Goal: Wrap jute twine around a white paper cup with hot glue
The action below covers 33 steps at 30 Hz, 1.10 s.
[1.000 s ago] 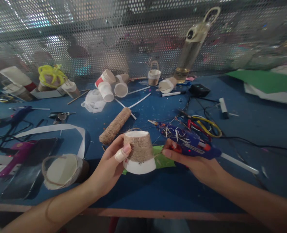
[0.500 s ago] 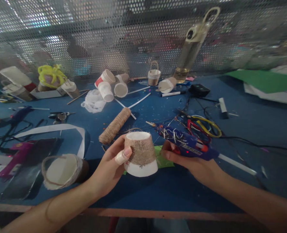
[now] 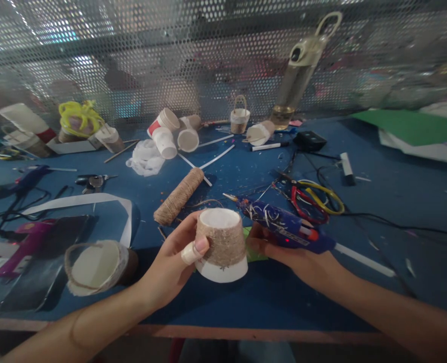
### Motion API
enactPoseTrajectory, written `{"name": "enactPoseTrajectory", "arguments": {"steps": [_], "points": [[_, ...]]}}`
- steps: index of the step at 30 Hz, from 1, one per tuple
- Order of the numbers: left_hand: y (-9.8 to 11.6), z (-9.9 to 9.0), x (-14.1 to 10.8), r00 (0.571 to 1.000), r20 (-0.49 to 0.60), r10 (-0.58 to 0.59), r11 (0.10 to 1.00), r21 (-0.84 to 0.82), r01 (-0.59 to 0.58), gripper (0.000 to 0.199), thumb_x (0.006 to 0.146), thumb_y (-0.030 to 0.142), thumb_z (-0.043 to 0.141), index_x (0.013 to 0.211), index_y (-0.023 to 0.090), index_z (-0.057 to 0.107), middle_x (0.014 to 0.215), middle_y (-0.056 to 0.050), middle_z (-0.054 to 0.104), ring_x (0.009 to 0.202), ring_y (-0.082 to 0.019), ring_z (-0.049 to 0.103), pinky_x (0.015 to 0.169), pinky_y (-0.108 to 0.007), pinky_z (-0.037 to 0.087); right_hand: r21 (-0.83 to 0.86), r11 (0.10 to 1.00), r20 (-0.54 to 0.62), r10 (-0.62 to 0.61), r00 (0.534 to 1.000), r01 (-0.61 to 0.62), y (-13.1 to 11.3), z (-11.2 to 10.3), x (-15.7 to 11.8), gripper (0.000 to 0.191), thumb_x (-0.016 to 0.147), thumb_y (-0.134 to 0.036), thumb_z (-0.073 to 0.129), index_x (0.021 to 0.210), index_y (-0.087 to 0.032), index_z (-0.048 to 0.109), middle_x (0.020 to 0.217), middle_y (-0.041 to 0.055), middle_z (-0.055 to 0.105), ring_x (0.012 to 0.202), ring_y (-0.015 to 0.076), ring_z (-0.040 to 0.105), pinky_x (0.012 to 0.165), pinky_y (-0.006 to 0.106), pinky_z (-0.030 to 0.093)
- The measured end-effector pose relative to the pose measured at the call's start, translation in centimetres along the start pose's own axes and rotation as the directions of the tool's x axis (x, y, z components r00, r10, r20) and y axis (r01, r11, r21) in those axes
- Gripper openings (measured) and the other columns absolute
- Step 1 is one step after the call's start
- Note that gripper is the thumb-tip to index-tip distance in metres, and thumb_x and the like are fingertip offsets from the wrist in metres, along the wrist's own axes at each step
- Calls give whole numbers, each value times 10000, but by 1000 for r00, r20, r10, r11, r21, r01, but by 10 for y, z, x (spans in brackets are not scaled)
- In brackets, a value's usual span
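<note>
Since the earlier frame, the twine-wrapped cup (image 3: 223, 244) has shifted a little right and nearer to me, while the glue gun (image 3: 283, 219) has come left, its nozzle now close beyond the cup's top. Through the head camera I see a perforated metal screen (image 3: 151, 60) closing off the back of the blue table (image 3: 208, 302). A tall bottle (image 3: 295, 80) leans by the screen, and a green sheet (image 3: 416, 126) lies far right. On my left are a dark flat slab (image 3: 45, 267) and a wide cup with a rope handle (image 3: 97, 267). A twine roll (image 3: 180, 195) lies just beyond my left hand (image 3: 174, 259); red and yellow tool handles (image 3: 317, 201) sit right behind the gun, partly covered by it. A small green piece (image 3: 256, 247) shows between the cup and my right hand (image 3: 279, 247).

The cup is off the table in my left hand, which pinches its left side, bandaged thumb across the front and fingers behind. My right hand, curled under the gun, grips it to the cup's right.

The cup's narrow end faces up and tips toward me, its wide white band down, long axis near upright. The gun slants, nozzle forward-left, with the white glue stick (image 3: 365, 259) trailing back-right.
</note>
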<state>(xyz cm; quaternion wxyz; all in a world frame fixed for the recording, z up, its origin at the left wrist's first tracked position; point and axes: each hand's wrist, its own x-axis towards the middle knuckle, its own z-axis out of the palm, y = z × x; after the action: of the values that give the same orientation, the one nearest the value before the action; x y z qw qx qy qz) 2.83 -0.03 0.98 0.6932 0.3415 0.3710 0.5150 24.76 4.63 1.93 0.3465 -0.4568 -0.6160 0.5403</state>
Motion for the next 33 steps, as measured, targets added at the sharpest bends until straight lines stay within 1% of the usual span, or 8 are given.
{"name": "enactPoseTrajectory", "arguments": {"steps": [3, 8, 14, 17, 19, 23, 27, 33], "points": [[0, -1, 1, 1000, 23, -12, 1000, -2, 12, 355, 800, 403, 759, 1139, 304, 731, 1150, -65, 722, 1088, -267, 646, 870, -327, 500, -8, 1000, 13, -8, 1000, 8, 0, 1, -1, 150, 728, -324, 773, 725, -252, 641, 680, -38, 669, 664, 164, 659, 622, 292, 589], [-1, -2, 3, 999, 22, -42, 999, -2, 42, 323, 894, 375, 655, 1207, 312, 708, 1191, -59, 718, 1134, -261, 634, 894, -329, 492, 100, 995, -9, -24, 1000, 25, 0, 1, -1, 168, 709, -332, 787, 742, -273, 633, 734, -29, 718, 709, 185, 703, 656, 315, 625], [0, 0, 6, 994, 48, -103, 993, -61, 106, 365, 942, 420, 562, 1251, 270, 684, 1203, -71, 721, 1163, -282, 626, 959, -381, 477, 18, 999, -21, -42, 999, 42, 5, 2, -2, 156, 773, -359, 769, 810, -255, 658, 769, -21, 732, 746, 186, 727, 686, 298, 629], [1, -1, 6, 990, 44, -134, 991, -25, 135, 424, 938, 486, 546, 1290, 276, 653, 1241, -67, 706, 1174, -286, 619, 934, -373, 487, 33, 998, -42, -47, 998, 48, 7, 3, -3, 151, 780, -353, 766, 845, -267, 661, 818, -21, 755, 774, 192, 738, 707, 304, 632], [1, -2, 6, 989, 35, -142, 989, 31, 141, 435, 905, 474, 611, 1298, 290, 642, 1255, -59, 699, 1169, -281, 622, 918, -354, 491, -4, 998, -41, -66, 997, 66, 8, 3, -3, 135, 794, -361, 754, 843, -271, 665, 819, -22, 752, 777, 190, 732, 709, 312, 624], [1, -3, 5, 992, -12, -124, 989, 81, 124, 409, 877, 383, 679, 1275, 291, 652, 1262, -53, 696, 1150, -265, 634, 907, -322, 494, -108, 985, 23, -130, 991, 132, 6, 2, -5, 105, 813, -355, 738, 808, -266, 684, 797, -19, 728, 747, 176, 707, 678, 310, 599], [3, -4, 5, 994, -69, -81, 994, 62, 86, 446, 885, 395, 662, 1315, 279, 633, 1252, -69, 699, 1147, -277, 637, 905, -333, 506, -68, 987, 3, -148, 989, 148, 4, 2, -7, 110, 806, -349, 756, 804, -268, 681, 804, -14, 717, 743, 169, 694, 702, 302, 583], [6, -5, 5, 998, -63, -30, 1000, 1, 30, 568, 892, 390, 643, 1435, 277, 522, 1296, -88, 676, 1207, -310, 601, 964, -392, 502, -60, 976, 39, -206, 978, 208, 7, -1, -9, 102, 792, -274, 779, 814, -266, 680, 815, -31, 691, 681, 129, 660, 637, 247, 552]]}}
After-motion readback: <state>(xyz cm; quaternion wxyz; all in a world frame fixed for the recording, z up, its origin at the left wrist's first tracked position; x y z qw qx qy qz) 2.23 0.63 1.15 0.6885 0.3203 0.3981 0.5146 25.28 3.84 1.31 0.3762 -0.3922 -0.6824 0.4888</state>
